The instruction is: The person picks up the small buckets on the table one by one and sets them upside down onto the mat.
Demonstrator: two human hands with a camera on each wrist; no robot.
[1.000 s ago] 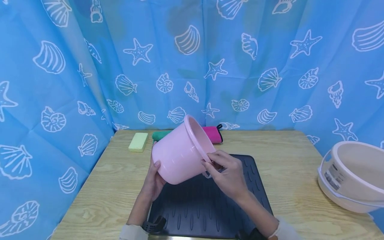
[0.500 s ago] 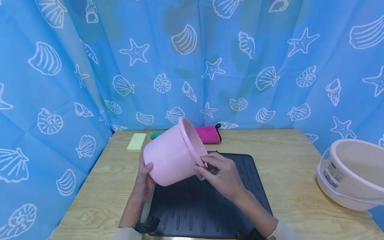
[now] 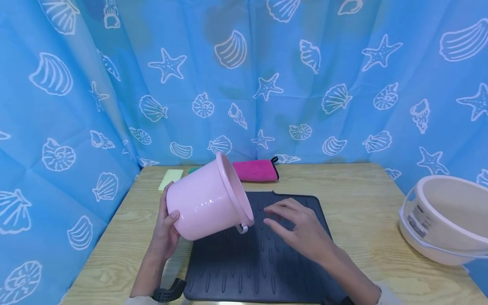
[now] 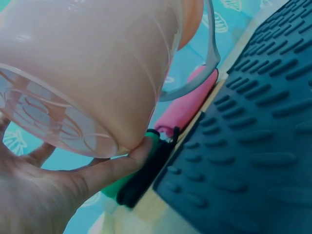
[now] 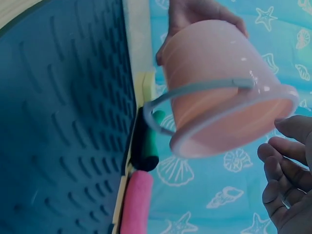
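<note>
A pink bucket [image 3: 207,199] hangs tilted above the dark mat, its mouth facing right and its grey handle [image 5: 195,90] dangling from the rim. My left hand [image 3: 165,228] grips it near the base; in the left wrist view the thumb [image 4: 114,170] presses against the base edge. My right hand [image 3: 301,226] is apart from the rim, to its right, with fingers loosely bent and nothing between them. The right wrist view shows those fingers [image 5: 287,170] just off the bucket's rim.
A black ridged mat [image 3: 244,271] lies on the wooden table [image 3: 354,190]. Behind are a pale yellow sponge [image 3: 170,178], a rolled pink cloth [image 3: 255,170] and a green roll [image 4: 114,187] partly hidden. A cream bucket [image 3: 450,216] stands at the right. A blue shell-patterned curtain [image 3: 228,84] surrounds the table.
My right hand has let go of the rim and moved slightly right. My left hand has carried the pink bucket to the left, still tilted.
</note>
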